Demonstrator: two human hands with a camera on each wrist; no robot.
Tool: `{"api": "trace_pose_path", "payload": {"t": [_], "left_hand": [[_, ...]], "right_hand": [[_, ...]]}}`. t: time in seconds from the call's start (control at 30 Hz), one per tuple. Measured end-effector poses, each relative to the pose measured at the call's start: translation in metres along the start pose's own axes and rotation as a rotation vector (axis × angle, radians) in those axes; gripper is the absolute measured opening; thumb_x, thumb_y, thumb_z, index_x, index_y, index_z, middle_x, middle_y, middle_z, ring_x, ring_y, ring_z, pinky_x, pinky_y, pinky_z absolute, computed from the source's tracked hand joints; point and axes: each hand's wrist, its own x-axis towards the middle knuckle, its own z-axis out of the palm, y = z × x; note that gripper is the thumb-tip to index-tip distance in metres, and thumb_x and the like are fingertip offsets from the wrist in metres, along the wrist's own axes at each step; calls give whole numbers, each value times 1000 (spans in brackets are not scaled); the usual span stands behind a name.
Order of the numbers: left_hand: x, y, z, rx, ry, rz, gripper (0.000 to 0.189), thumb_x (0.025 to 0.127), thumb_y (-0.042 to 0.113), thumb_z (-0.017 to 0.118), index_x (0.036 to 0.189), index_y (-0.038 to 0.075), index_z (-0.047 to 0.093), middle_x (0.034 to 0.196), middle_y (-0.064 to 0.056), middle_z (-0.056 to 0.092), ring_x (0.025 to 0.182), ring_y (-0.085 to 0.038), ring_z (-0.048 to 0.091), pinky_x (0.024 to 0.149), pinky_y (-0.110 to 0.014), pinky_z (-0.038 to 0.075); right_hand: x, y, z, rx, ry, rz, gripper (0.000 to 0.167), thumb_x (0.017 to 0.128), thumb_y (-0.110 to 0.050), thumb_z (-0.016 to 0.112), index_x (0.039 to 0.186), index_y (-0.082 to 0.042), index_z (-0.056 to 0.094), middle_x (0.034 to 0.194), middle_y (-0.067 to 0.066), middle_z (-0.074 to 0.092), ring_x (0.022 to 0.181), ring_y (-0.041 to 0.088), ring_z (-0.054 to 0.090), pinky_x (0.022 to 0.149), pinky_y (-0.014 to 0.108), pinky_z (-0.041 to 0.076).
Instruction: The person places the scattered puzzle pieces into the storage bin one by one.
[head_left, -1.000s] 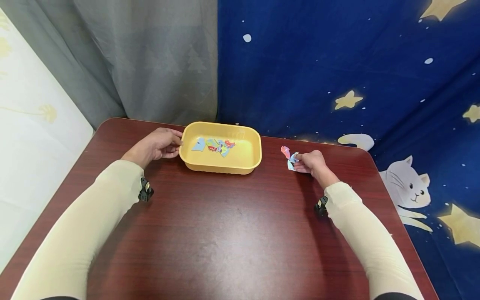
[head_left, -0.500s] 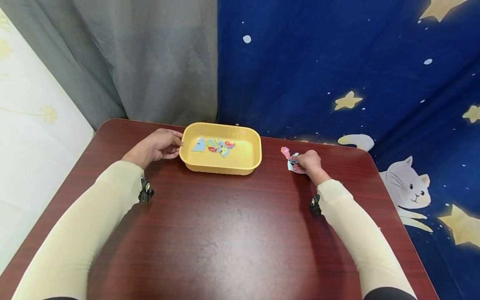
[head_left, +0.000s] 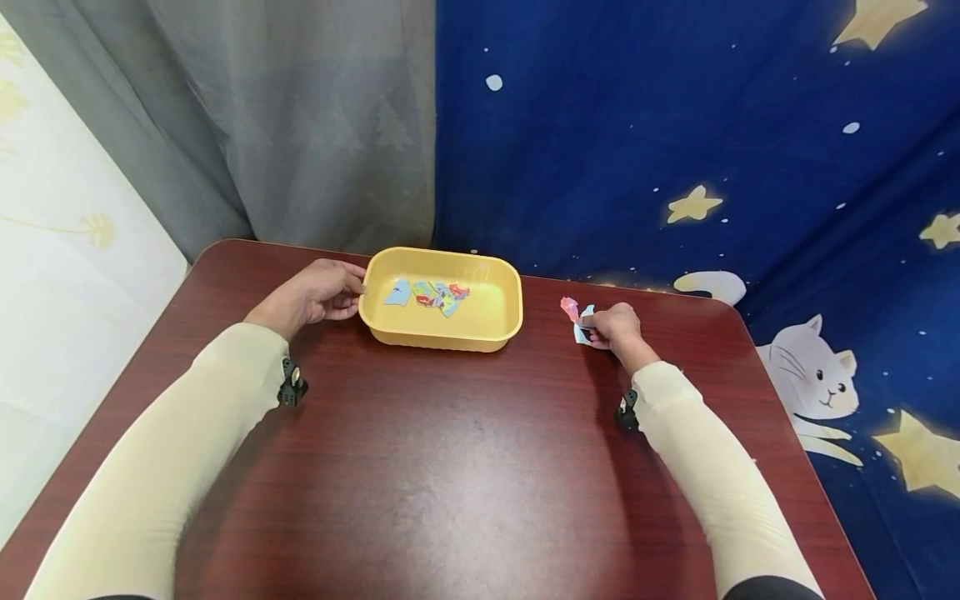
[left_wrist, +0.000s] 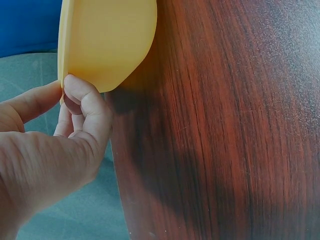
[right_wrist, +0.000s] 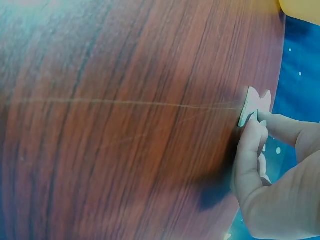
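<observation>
A yellow plastic basin (head_left: 442, 340) stands near the back edge of the table. My left hand (head_left: 322, 290) is at its left end, and the left wrist view shows the thumb and a finger pinching the rim (left_wrist: 64, 50). Several colourful torn paper scraps (head_left: 426, 293) and a light blue scrap (head_left: 397, 292) lie inside. Right of the basin, my right hand (head_left: 617, 327) pinches pale blue and red paper scraps (head_left: 570, 308) by thumb and finger. From the right wrist view, the pinched paper (right_wrist: 250, 102) looks just above or on the table; which, I cannot tell.
The dark red-brown wooden table (head_left: 450, 467) has a rounded back edge. Behind it hang a grey curtain (head_left: 337, 125) and a blue curtain (head_left: 600, 150) with stars and a cat. A white printed cloth (head_left: 67, 250) is at the left.
My right hand has shifted slightly left, with its fingers further onto the paper scraps. The left hand and the basin have kept their places.
</observation>
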Motion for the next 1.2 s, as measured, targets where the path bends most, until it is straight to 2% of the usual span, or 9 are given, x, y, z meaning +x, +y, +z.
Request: {"api": "trace_pose_path", "payload": {"t": [0.13,0.33,0.57,0.73,0.9,1.0,1.1,1.2], "left_hand": [[0,0,1,-1,-3,0,41,95,5,54,134,8,42,78,0,60,58,-10,58,63,-24,55],[-2,1,1,5,4,-4,41,96,6,54,134,8,42,79,-1,59,59,-10,58,64,-24,56],[-2,1,1,10,6,-3,40,96,7,54,134,8,42,79,-1,59,60,-11,58,65,-24,56],[-2,1,1,8,7,-2,37,96,6,54,131,9,43,80,-1,58,60,-11,58,64,-24,56],[0,0,1,3,22,-8,32,95,6,54,125,11,46,79,-1,58,59,-11,57,66,-25,56],[-1,0,1,1,23,-7,31,95,6,54,125,11,47,79,-1,58,59,-11,57,66,-25,56],[-1,0,1,-4,14,-4,31,95,5,54,124,11,47,80,-2,59,60,-11,58,65,-25,56],[-1,0,2,-8,6,0,32,95,5,54,125,10,46,80,-2,59,60,-11,58,65,-25,56]], "right_hand": [[-2,0,0,16,-6,1,28,84,-15,74,101,3,60,57,1,57,43,5,55,49,22,54],[-5,0,0,118,-42,-20,35,86,-7,70,116,6,59,65,3,62,51,7,61,57,25,58],[-9,-2,-6,222,-24,-79,36,84,3,66,120,7,61,68,3,63,53,7,63,64,27,59],[-11,-5,-12,305,-35,-86,37,88,3,63,125,6,59,89,8,62,57,7,64,71,26,58],[-10,-8,-18,343,-43,-67,39,92,4,58,131,5,57,119,16,59,68,6,64,82,29,56],[-8,-11,-22,367,-50,-51,41,92,5,57,133,3,56,131,16,56,74,5,63,83,28,55],[-6,-14,-28,410,-63,-45,43,91,5,59,134,3,55,127,13,60,75,5,64,80,26,56],[-5,-18,-34,484,-81,-52,38,89,6,61,127,3,58,103,7,70,71,6,66,73,23,58]]}}
